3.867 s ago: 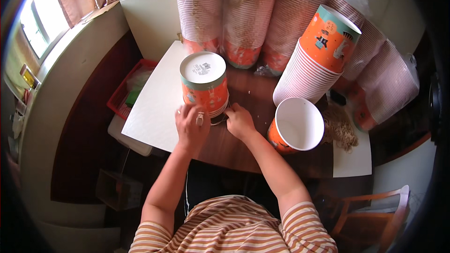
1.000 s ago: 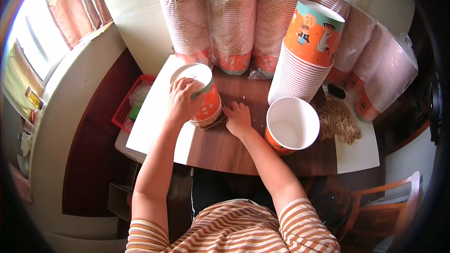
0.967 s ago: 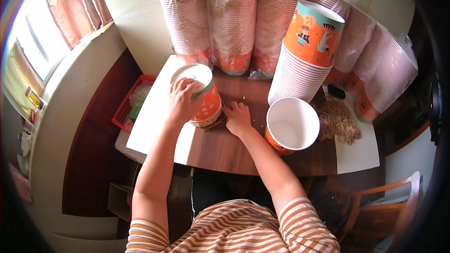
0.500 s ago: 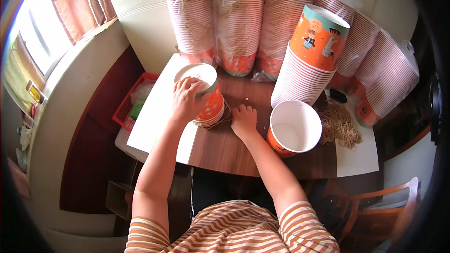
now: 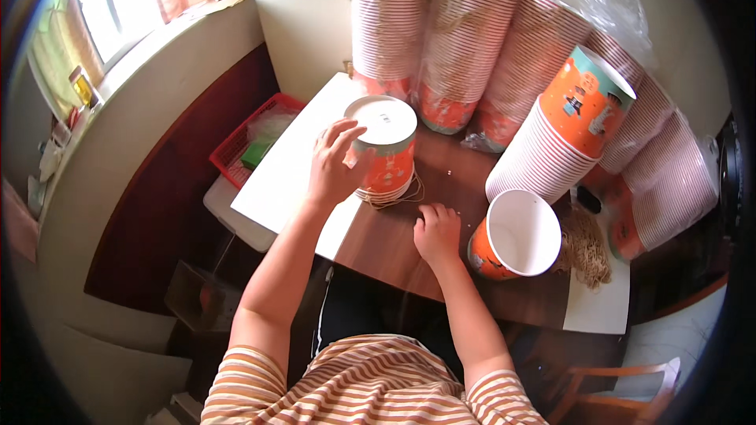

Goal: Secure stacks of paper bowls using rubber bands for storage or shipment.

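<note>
Upside down on the table, a short stack of orange-and-green paper buckets [image 5: 383,165] shows its white base on top. Thin twine [image 5: 402,197] loops around the rims at the bottom and lies loose on the right side. At the stack's left edge is my left hand [image 5: 337,167], its fingers spread and the fingertips near the upper edge; whether they touch it I cannot tell. My right hand [image 5: 438,232] rests on the table right of the twine, fingers curled in; anything inside them is hidden. Beyond it a single paper bucket [image 5: 524,232] leans with its white inside showing.
A tall nested stack of buckets [image 5: 543,149] tilts behind the single one. Several plastic-wrapped bucket stacks [image 5: 468,39] line the wall side. A bundle of twine [image 5: 584,248] lies at right. A red basket [image 5: 228,159] is beyond the table's left edge, and a wooden chair [image 5: 622,386] at lower right.
My view has swung left, so the scene sits farther right. My left hand has slid from the stack's top to its left side, uncovering the white base. My right hand stays on the table, fingers more curled.
</note>
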`<state>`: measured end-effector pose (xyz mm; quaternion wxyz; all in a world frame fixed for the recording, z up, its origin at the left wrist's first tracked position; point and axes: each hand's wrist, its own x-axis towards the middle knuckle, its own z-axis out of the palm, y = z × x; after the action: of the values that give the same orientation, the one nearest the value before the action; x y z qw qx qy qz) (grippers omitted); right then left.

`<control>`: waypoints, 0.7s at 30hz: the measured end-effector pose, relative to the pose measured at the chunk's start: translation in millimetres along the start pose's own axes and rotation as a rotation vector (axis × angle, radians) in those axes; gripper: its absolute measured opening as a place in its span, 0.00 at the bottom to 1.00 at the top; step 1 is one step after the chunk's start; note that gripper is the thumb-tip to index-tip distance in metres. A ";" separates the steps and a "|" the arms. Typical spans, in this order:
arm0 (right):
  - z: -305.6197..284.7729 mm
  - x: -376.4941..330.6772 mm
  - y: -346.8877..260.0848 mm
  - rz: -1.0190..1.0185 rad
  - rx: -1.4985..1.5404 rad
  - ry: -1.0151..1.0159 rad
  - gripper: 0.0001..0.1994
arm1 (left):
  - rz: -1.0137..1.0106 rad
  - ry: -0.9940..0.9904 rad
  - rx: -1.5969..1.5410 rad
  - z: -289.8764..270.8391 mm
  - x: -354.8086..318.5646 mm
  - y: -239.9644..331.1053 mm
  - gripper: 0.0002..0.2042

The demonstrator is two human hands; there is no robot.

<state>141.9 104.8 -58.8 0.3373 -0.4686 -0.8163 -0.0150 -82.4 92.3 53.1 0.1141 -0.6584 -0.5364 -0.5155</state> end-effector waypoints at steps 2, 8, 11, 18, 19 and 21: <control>-16.1 -12.8 -7.8 -0.004 0.102 -0.017 0.12 | -0.188 0.112 -0.083 -5.8 -26.8 -0.2 0.14; -62.7 -49.9 -21.7 -0.082 0.222 -0.067 0.09 | -0.449 0.089 -0.204 2.7 -145.2 12.0 0.09; -104.4 -58.2 -31.2 -0.116 0.265 -0.043 0.07 | -0.203 -0.042 -0.086 -1.3 -169.7 31.0 0.07; -205.1 -58.1 -30.6 -0.097 -0.131 0.153 0.11 | -0.183 -0.085 -0.064 -1.7 -182.6 35.5 0.07; -211.6 -61.0 -19.7 -0.053 -0.226 0.144 0.15 | -0.174 -0.089 -0.080 -1.0 -181.8 38.0 0.07; -215.0 -60.9 -7.0 0.030 -0.310 0.148 0.20 | -0.237 -0.076 -0.124 -0.6 -180.9 43.9 0.07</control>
<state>272.1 -18.3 74.8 0.3203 -0.5246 -0.7703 -0.1700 -27.2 -32.1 -73.9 -0.0087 -0.6150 -0.5817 -0.5322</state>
